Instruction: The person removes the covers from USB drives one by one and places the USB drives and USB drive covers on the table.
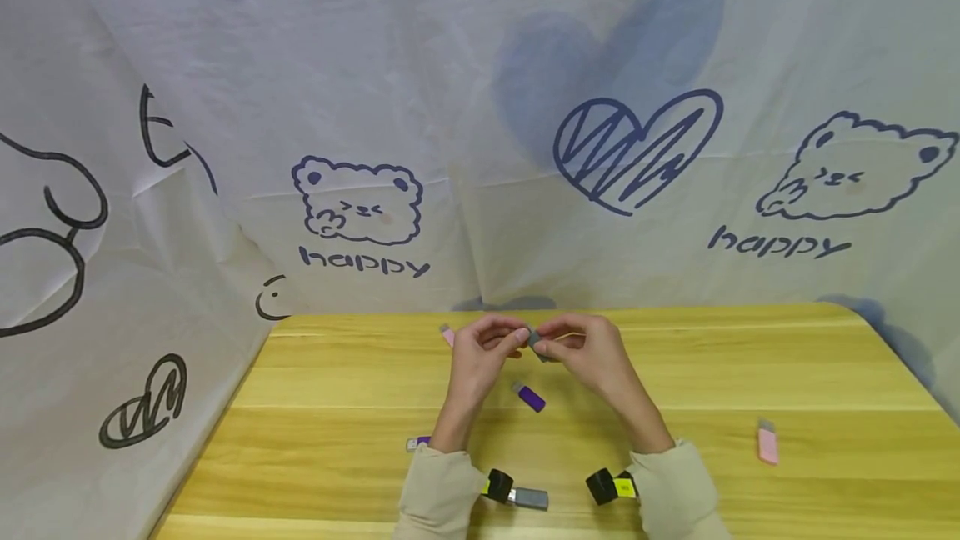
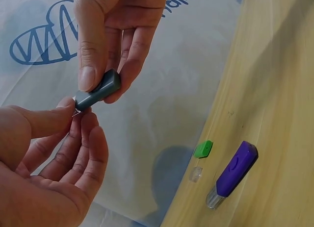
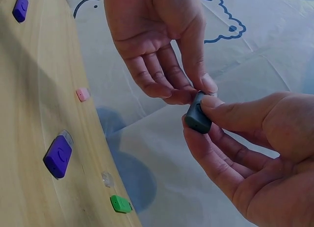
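Both hands meet over the far side of the table around a grey USB flash drive (image 1: 536, 342). My right hand (image 1: 592, 350) pinches its grey body (image 3: 197, 118) between thumb and fingers. At the other end, the thumb and fingertips of my left hand (image 1: 483, 354) pinch the connector end, where a thin clear edge peeks out in the left wrist view; the fingers hide most of that end. On the table nearer the body than the hands lies a purple USB flash drive (image 1: 531, 397).
A green flash drive (image 2: 203, 149) with a clear end lies by the far table edge. One pink drive (image 1: 447, 335) is beside the left hand, another pink one (image 1: 767, 442) far right. A second purple drive (image 1: 417, 444) and a second grey one (image 1: 531, 499) lie near the left sleeve.
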Available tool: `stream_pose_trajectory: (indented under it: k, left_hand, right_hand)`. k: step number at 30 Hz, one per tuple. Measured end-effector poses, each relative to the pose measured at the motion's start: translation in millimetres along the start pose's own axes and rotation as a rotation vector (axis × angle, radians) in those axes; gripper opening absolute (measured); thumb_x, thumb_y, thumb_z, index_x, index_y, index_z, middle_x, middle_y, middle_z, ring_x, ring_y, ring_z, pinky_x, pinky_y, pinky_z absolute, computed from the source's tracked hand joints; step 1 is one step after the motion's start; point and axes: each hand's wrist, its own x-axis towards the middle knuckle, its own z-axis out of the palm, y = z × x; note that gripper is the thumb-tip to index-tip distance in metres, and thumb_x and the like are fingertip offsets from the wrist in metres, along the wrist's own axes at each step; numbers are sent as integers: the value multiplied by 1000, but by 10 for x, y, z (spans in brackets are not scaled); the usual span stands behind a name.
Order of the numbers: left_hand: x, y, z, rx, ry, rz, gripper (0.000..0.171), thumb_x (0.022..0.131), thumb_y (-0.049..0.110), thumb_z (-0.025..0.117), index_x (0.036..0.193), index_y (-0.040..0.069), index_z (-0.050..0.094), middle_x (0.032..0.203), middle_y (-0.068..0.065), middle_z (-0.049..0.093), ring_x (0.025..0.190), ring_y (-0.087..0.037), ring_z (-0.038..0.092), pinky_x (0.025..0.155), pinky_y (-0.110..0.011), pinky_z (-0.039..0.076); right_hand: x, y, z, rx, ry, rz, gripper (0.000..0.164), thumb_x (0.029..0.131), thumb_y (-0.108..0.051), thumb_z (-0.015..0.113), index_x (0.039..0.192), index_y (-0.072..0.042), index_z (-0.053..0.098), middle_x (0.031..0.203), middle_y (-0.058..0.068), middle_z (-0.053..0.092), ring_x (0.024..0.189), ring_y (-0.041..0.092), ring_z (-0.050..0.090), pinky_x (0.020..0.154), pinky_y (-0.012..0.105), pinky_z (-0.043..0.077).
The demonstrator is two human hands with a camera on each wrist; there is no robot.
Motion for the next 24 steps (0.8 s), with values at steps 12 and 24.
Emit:
stream_pose_trajectory:
  k: [12, 24]
  left_hand:
    - [80, -207, -34, -51, 92, -62, 18, 81, 3, 73, 95, -7, 70, 92, -19, 70, 78, -25, 69, 73, -35, 57]
    - [71, -249, -33, -55, 143, -41, 15, 79, 8, 76, 89, -2, 73, 86, -14, 72, 74, -24, 70, 69, -35, 58]
  right_hand:
    - [-1, 1, 7, 0, -6, 0, 13, 81, -10, 75, 94, -7, 72, 92, 6, 69, 76, 17, 69, 64, 27, 56]
    - [-9, 7, 12, 6, -24, 10, 16, 81, -13, 76, 95, -7, 72, 92, 6, 70, 76, 16, 68, 64, 26, 56]
